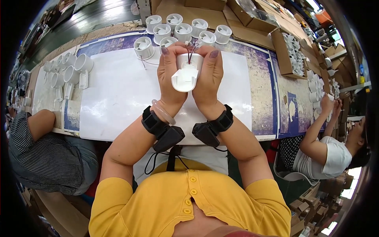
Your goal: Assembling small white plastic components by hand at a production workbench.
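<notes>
Between both hands, over the table's middle, is a white plastic fan housing (184, 79) with an open bracket-like end facing me. My left hand (169, 77) wraps its left side, thumb pointing up and away from me. Around the right side closes my right hand (210, 77), its thumb likewise raised. Thin dark red wires (190, 55) come out of the housing between the two thumbs, and a small white connector (187, 43) shows near the fingertips. The fingers behind the housing are hidden.
Several round white fan units (144, 48) stand just beyond my hands. White cup-shaped parts (83, 63) are grouped at the left. A cardboard box (287, 59) of small white pieces sits at the right. One person (49, 158) sits left, another (327, 152) works at the right.
</notes>
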Available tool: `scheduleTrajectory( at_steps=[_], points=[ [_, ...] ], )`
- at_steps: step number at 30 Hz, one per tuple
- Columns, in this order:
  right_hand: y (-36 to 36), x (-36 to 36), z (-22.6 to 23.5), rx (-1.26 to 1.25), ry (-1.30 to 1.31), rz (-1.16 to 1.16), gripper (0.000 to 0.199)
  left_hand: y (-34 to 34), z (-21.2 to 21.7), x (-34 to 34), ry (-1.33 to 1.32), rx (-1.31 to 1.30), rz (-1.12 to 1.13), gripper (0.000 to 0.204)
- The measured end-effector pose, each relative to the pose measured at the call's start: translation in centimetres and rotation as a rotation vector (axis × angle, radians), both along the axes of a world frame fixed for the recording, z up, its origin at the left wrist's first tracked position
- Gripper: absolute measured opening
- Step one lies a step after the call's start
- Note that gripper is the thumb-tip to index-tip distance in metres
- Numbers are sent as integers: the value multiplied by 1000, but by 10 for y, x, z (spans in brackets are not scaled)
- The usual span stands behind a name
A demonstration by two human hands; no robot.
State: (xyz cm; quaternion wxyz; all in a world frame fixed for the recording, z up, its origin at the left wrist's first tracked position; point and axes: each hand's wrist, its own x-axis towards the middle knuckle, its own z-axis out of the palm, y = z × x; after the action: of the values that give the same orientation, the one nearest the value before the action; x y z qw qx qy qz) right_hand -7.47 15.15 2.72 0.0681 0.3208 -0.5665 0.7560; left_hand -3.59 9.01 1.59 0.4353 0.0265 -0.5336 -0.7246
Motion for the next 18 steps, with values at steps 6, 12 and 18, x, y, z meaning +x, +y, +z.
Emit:
scheduleTrajectory(
  at_steps=[6,12,18],
  points=[
    [5,1,1,29,-108,107,45,7,3,4,-47,-35,106,45],
    [-1,-5,-6,-101,-95,120,47,8,4,4,3,267,-33,47],
    [3,-2,-3,53,-95,47,48,4,-2,-5,-62,-49,196,48]
  ],
)
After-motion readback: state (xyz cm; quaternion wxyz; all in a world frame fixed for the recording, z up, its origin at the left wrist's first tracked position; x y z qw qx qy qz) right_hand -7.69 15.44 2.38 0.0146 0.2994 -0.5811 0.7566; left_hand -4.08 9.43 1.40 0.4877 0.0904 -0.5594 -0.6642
